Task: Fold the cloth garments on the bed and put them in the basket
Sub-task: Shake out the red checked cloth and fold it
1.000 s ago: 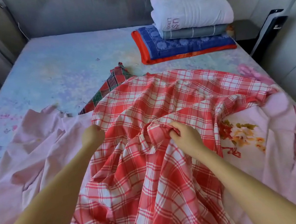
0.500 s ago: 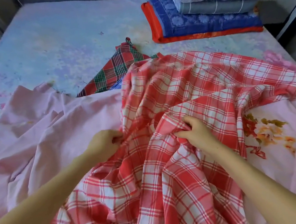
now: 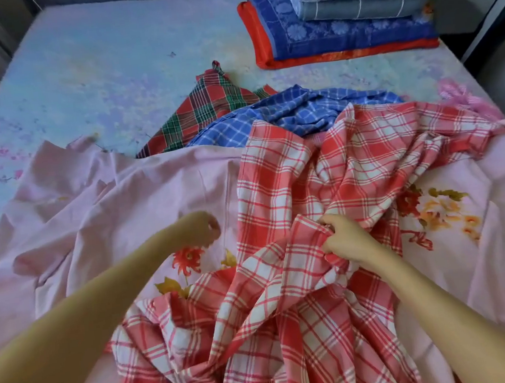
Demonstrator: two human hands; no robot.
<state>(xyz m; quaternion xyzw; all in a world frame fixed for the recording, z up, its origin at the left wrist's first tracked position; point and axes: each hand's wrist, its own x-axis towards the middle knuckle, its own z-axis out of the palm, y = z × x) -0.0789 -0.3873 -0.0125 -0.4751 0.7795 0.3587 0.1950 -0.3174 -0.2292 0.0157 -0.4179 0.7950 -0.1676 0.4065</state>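
The red checked cloth [image 3: 325, 215] looks thin and light, the sort of soft cotton that slumps wherever it is dropped and will not hold a line on its own, so I would judge it wants taking by a hem or two corners and shaking out flat before any fold is tried; grabbed by the middle it will only bunch further. It lies crumpled across the near half of the bed [image 3: 91, 68], spread over a pink flowered sheet [image 3: 121, 205], with its far edge overlapping a blue checked cloth [image 3: 299, 114] and a red and green plaid cloth [image 3: 205, 109] just beyond that. The pattern is red and white squares crossed by thin lines, deeply creased, with ridges running toward the person. The right hand [image 3: 343, 241] has its fingers curled into a gathered ridge of the red cloth near the middle, a firm bunching hold. The left hand [image 3: 200, 228] hovers over the pink sheet just left of the red cloth's edge, fingers loosely curled; it seems to hold nothing. No basket is in sight. A stack of folded blankets [image 3: 351, 18] sits at the far corner, well apart.
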